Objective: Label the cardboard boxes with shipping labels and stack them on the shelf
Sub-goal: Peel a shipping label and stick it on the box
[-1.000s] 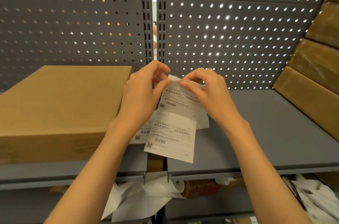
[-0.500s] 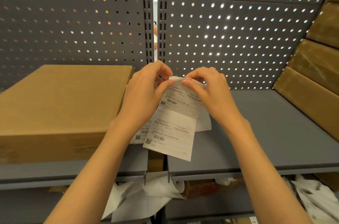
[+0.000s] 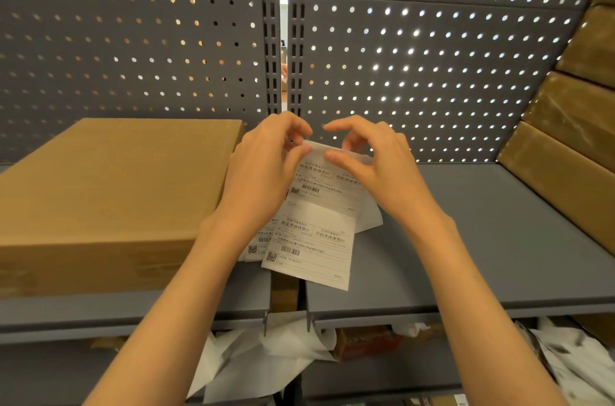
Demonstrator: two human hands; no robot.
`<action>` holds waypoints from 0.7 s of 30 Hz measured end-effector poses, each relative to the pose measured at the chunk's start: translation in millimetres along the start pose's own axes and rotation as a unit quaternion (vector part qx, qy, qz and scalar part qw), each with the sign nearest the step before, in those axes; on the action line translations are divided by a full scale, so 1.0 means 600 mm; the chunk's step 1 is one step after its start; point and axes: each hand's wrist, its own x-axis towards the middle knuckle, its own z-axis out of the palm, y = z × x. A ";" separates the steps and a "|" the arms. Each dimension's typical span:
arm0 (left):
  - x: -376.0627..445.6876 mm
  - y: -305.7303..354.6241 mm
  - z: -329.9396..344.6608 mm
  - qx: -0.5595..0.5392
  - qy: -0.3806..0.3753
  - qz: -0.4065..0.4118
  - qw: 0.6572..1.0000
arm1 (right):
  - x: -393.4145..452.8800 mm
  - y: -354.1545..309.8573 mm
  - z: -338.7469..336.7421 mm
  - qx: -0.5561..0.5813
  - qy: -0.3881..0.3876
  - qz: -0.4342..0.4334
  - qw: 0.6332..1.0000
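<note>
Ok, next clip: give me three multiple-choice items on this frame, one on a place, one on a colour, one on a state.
1. Where does the flat cardboard box lie?
A. On the left shelf board
B. On the floor
C. On the stack at the right

2. What colour is the perforated back panel?
A. White
B. Grey
C. Red

3. What are the hands doing with the strip of shipping labels?
A. Resting flat on the box
B. Hanging at the sides
C. Working at its top edge

Answers:
1. A, the box sits on the grey left shelf board.
2. B, the panel is dark grey with light showing through its holes.
3. C, the left hand pinches the strip's top edge and the right hand has its thumb on it, while the strip hangs down.
</note>
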 end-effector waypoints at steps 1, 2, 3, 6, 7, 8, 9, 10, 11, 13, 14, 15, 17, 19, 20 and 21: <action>0.000 -0.001 0.000 0.005 0.000 0.003 1.000 | 0.001 0.001 0.000 0.000 0.000 -0.004 1.000; 0.000 -0.002 0.000 0.008 0.001 0.006 1.000 | 0.001 0.002 0.000 -0.002 0.001 -0.008 1.000; 0.001 -0.002 0.000 0.008 0.001 0.007 1.000 | 0.002 0.002 0.000 -0.003 0.000 -0.010 1.000; 0.000 -0.001 0.001 0.007 0.000 0.006 1.000 | 0.002 0.001 0.001 -0.011 -0.012 -0.006 1.000; 0.000 -0.001 0.002 0.009 -0.001 0.007 1.000 | 0.002 0.001 0.002 -0.013 -0.013 -0.004 1.000; 0.000 -0.001 0.002 0.011 -0.003 0.008 1.000 | 0.002 0.001 0.002 -0.014 -0.011 -0.003 1.000; -0.001 -0.001 0.002 0.010 -0.005 0.009 1.000 | 0.002 0.001 0.003 -0.012 -0.007 -0.003 1.000; -0.001 -0.001 0.003 0.008 -0.006 0.010 1.000 | 0.002 0.002 0.003 -0.010 -0.004 -0.001 1.000; -0.001 0.000 0.002 0.007 -0.006 0.011 1.000 | 0.003 0.003 0.003 -0.011 -0.002 0.001 1.000; -0.001 0.001 0.001 0.013 -0.006 0.013 1.000 | 0.004 0.004 0.005 -0.023 0.002 0.003 1.000; -0.001 0.002 0.001 0.016 -0.007 0.014 1.000 | 0.004 0.005 0.007 -0.030 0.004 0.003 1.000; -0.001 0.003 0.000 0.018 -0.009 0.015 1.000 | 0.004 0.006 0.008 -0.036 0.006 0.004 0.999; 0.000 0.004 -0.002 0.022 -0.015 0.019 0.999 | 0.004 0.007 0.009 -0.043 0.010 0.005 0.999; 0.000 0.004 -0.004 0.028 -0.023 0.023 0.999 | 0.005 0.009 0.010 -0.051 0.011 0.005 0.999; 0.001 0.005 -0.004 0.030 -0.025 0.024 0.999 | 0.005 0.009 0.010 -0.055 0.010 0.004 0.998; 0.001 0.005 -0.004 0.031 -0.026 0.024 0.999 | 0.005 0.009 0.009 -0.058 0.010 0.002 0.998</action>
